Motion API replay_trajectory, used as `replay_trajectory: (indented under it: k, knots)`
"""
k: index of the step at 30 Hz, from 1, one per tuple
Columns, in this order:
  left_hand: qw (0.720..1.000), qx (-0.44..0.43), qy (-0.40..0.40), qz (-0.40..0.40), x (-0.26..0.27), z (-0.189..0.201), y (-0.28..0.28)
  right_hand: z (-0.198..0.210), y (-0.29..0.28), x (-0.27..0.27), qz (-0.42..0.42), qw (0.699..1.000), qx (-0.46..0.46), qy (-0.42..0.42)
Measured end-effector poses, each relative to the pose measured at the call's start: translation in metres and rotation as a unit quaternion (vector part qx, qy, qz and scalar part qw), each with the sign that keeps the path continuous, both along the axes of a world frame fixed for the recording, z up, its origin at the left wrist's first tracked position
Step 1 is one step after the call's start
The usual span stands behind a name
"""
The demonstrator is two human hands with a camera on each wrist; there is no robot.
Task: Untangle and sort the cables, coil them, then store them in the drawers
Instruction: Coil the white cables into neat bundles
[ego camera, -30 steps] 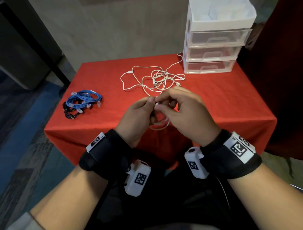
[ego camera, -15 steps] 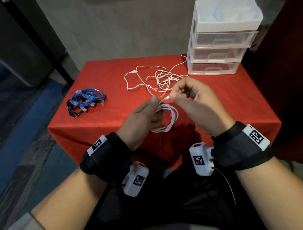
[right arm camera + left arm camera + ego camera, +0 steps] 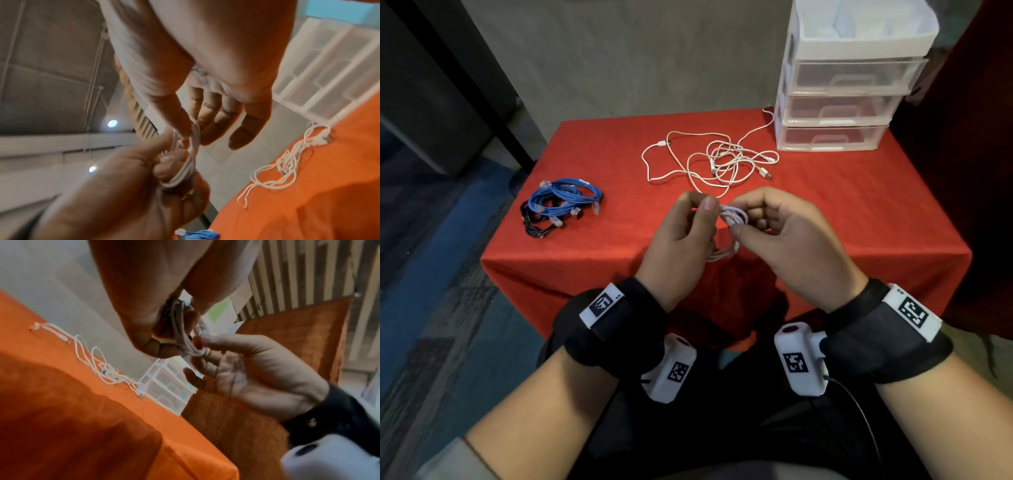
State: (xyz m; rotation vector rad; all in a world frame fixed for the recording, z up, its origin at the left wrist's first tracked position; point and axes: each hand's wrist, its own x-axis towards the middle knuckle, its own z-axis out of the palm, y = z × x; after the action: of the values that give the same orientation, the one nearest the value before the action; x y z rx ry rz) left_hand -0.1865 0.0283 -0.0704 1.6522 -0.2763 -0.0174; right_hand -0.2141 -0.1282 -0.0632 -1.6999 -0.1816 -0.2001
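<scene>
Coiling step — left hand [image 3: 678, 236] grips the white cable coil [image 3: 732, 217]; right hand [image 3: 784, 233] pinches its tail; next, tuck the end securely.

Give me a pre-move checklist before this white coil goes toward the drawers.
1. Left hand grips the white cable coil: ok.
2. Right hand pinches the coil's wrap: ok.
3. Loose end tucked in: cannot tell, fingers hide it.
4. A drawer open in the drawer unit to receive it: not ok, all three look shut.
5. Remaining white cable tangle sorted: not ok, it lies jumbled on the red tablecloth.
6. Blue cable bundle and black cable stored: not ok, both lie on the cloth.
</scene>
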Motion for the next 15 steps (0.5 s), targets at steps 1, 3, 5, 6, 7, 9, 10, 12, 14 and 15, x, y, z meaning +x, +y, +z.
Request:
replay_trajectory:
  k: [1, 3, 5, 6, 7, 9, 10, 12, 14, 15]
  knots:
    - [1.000, 0.017, -0.015, -0.002, 0.002, -0.001, 0.001, 0.001, 0.000, -0.001, 0.011, 0.999, 0.032, 0.012]
    - [1.000, 0.013, 0.005, 0.000, 0.004, -0.002, 0.001, 0.000, 0.003, -0.003, 0.027, 0.998, 0.049, 0.015]
    - [0.998, -0.020, 0.062, 0.003, 0.006, -0.003, -0.003, -0.001, 0.005, -0.003, 0.016, 1.000, -0.014, -0.018]
    - [0.995, -0.038, 0.088, 0.007, 0.007, -0.005, -0.005, -0.002, 0.005, -0.003, 0.007, 0.998, -0.057, -0.038]
    - [0.993, -0.050, 0.105, 0.009, 0.008, -0.006, -0.006, -0.003, 0.005, -0.002, -0.004, 0.994, -0.094, -0.055]
    - [0.991, -0.060, 0.118, 0.009, 0.008, -0.007, -0.007, -0.005, 0.004, 0.001, -0.025, 0.987, -0.133, -0.081]
    - [0.991, -0.064, 0.119, 0.007, 0.009, -0.008, -0.007, -0.006, 0.003, 0.003, -0.034, 0.985, -0.141, -0.092]
    - [0.990, -0.073, 0.121, 0.001, 0.007, -0.006, -0.008, -0.008, 0.003, 0.004, -0.054, 0.980, -0.153, -0.115]
    - [0.990, -0.066, 0.121, -0.010, 0.005, -0.004, -0.009, -0.008, 0.002, 0.005, -0.079, 0.973, -0.164, -0.145]
    - [0.991, -0.063, 0.116, -0.013, 0.004, -0.004, -0.010, -0.008, 0.002, 0.005, -0.086, 0.968, -0.174, -0.159]
